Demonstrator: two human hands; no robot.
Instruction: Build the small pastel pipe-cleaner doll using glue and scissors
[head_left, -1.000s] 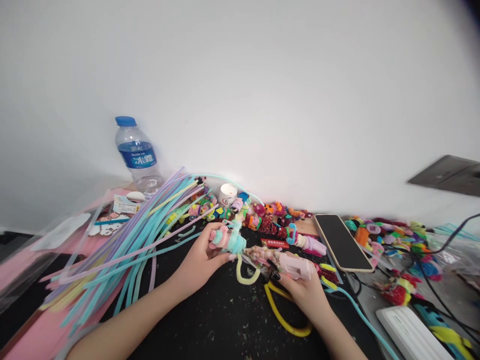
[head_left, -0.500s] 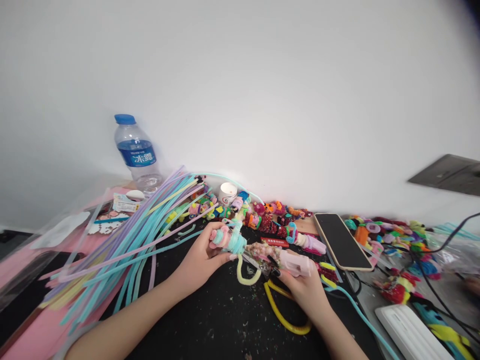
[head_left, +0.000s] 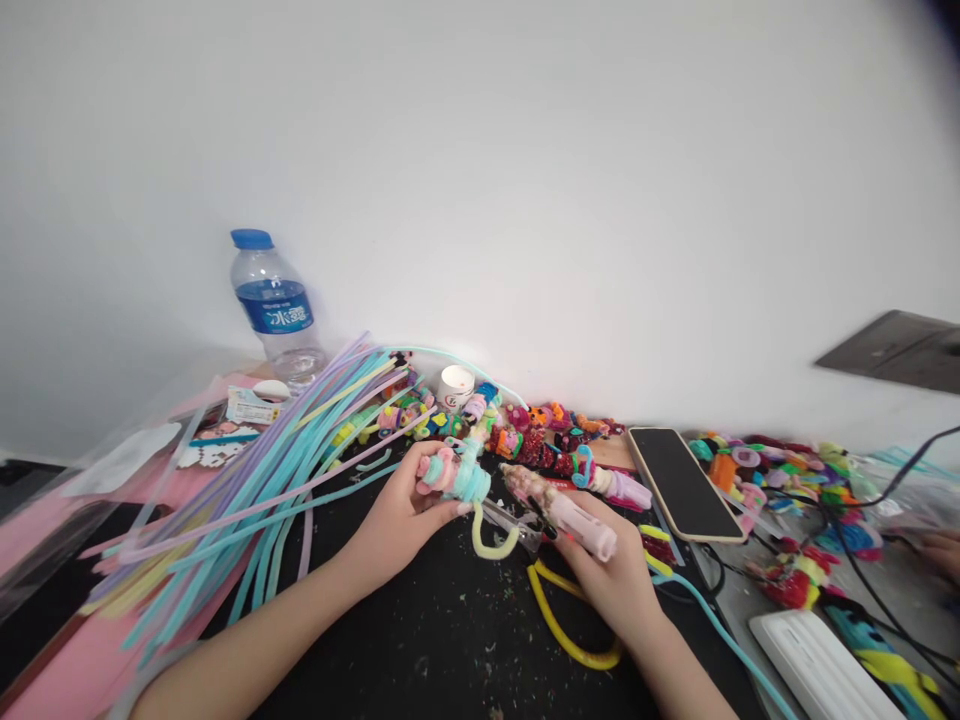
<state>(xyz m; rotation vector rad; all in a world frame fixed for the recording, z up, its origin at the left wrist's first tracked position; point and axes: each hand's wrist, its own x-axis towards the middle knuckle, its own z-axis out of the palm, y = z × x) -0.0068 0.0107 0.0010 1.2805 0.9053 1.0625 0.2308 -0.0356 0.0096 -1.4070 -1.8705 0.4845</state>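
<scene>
The pastel fuzzy-stem figure [head_left: 459, 480] is grasped in the left hand [head_left: 405, 507] above the dark bench [head_left: 420, 640]; the pink tool [head_left: 581, 522] is gripped by the right hand [head_left: 611, 575], its tip just beside the figure. The figure is best steadied lightly, with the pale-yellow loop [head_left: 495, 552] guided clear of the tip, so that no fuzz is flattened.
</scene>
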